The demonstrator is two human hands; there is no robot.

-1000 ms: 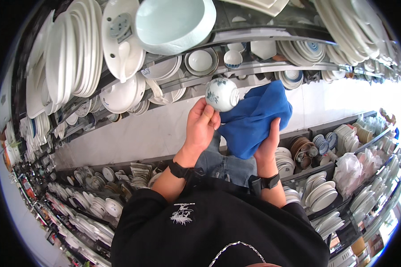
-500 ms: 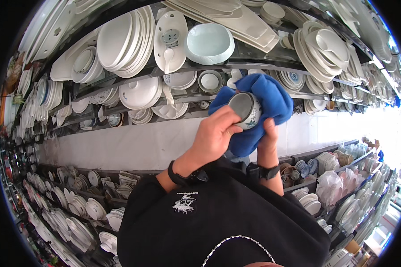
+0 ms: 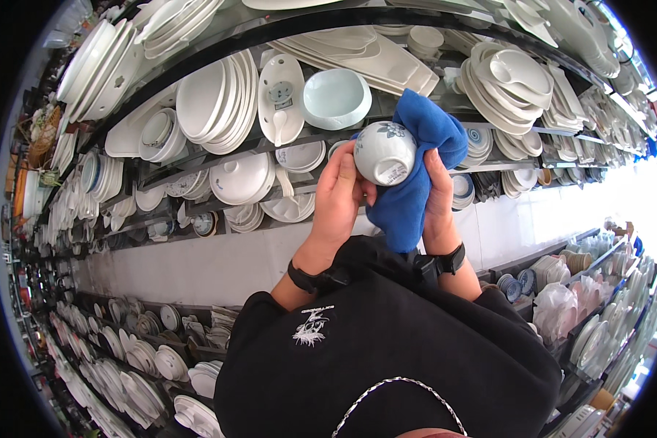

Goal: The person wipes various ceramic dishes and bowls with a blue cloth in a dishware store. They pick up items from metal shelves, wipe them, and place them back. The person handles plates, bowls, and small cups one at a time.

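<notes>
A small white bowl (image 3: 384,152) with blue floral decoration is tilted so its underside and foot ring show. My left hand (image 3: 341,182) grips its left side, the fingers closed against the rim and wall. My right hand (image 3: 439,191) is closed on a blue cloth (image 3: 409,204), which drapes behind and along the right side of the bowl and hangs below it. The cloth touches the bowl's wall. The bowl's inside and some of my fingertips are hidden.
Just beyond my hands, shelves hold stacked white plates (image 3: 215,102), a pale blue bowl (image 3: 336,99), a long dish with a spoon (image 3: 280,102) and a lidded pot (image 3: 241,177). More crockery lines the near shelves, with plastic-wrapped pieces (image 3: 551,310) at the right. A pale floor (image 3: 168,255) runs between.
The bowl has been turned over, from its open mouth showing to its base showing. My left hand has shifted its grip to the bowl's left side, and the cloth has moved with my right hand.
</notes>
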